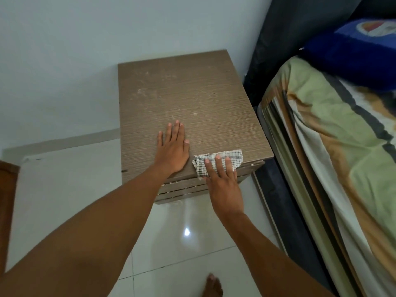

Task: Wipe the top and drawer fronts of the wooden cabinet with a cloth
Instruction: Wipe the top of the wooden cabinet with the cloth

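Note:
The wooden cabinet (pixel 192 97) stands against the wall, its brown top dusty toward the back left. My left hand (pixel 172 148) lies flat and open on the top near the front edge, holding nothing. My right hand (pixel 222 183) presses a white checked cloth (pixel 232 156) flat against the top's front right corner, fingers spread over it. Below the front edge, slivers of the drawer fronts (pixel 182 190) show between my arms; most of them are hidden.
A bed (pixel 334 146) with a green and striped sheet and a blue pillow (pixel 362 52) runs close along the cabinet's right side. Glossy white floor tiles (pixel 186 243) lie in front. My bare foot (pixel 212 286) is at the bottom. A brown wooden edge (pixel 8 189) stands at far left.

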